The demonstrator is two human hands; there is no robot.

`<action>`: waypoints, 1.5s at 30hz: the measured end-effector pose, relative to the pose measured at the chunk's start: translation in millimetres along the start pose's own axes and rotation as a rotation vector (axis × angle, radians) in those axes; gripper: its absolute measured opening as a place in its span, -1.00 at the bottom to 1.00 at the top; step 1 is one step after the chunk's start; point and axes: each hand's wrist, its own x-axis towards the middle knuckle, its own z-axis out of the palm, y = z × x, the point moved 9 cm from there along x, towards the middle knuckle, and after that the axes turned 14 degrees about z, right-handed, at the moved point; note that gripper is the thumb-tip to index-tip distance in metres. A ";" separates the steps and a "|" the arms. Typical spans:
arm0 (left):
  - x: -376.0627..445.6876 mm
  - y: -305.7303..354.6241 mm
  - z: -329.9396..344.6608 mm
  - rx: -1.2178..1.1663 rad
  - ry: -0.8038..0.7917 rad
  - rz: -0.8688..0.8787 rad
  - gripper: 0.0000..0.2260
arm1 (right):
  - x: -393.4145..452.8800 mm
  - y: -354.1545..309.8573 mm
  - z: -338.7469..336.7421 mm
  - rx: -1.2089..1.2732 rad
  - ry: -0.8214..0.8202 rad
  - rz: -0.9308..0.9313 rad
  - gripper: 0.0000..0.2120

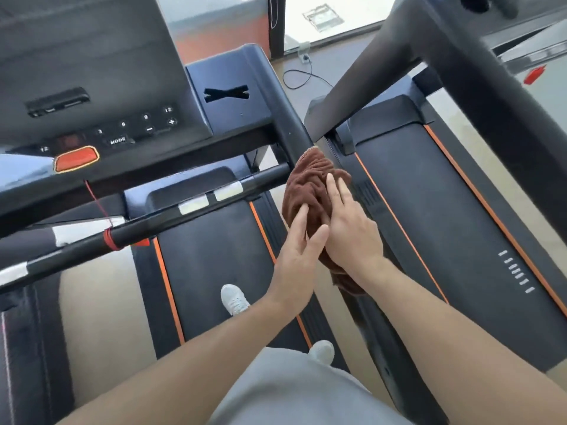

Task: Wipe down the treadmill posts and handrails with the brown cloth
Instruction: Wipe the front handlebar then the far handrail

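Observation:
The brown cloth (310,182) is draped over the right handrail of my treadmill, just below where the black post (285,118) slopes down from the console. My right hand (346,228) lies flat on the cloth with straight fingers, pressing it onto the rail. My left hand (297,243) touches the cloth's left side with extended fingers, its thumb against my right hand. The handrail under the cloth is hidden. A black crossbar (171,216) with white grip pads runs left from the cloth.
The console (92,87) with buttons and an orange stop key (76,157) fills the upper left. A second treadmill (445,210) stands close on the right, its post (491,96) overhead. My white shoes (234,299) stand on the belt. A cable lies on the floor beyond.

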 end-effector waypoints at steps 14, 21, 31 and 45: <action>177.4 115.0 -162.5 0.511 -0.004 0.327 -0.58 | 125.3 -125.1 13.1 -0.375 0.052 -0.256 -0.38; 219.1 142.8 -205.0 0.442 0.221 0.393 -0.68 | 168.7 -214.6 24.6 -0.377 -0.055 -0.541 -0.40; 343.9 175.5 -193.1 0.647 0.220 0.389 -0.47 | 278.9 -299.9 21.2 -0.341 -0.084 -0.554 -0.33; 407.2 148.2 -210.7 0.623 0.682 0.541 -0.75 | 386.1 -289.6 -7.0 0.045 -0.327 -0.308 -0.54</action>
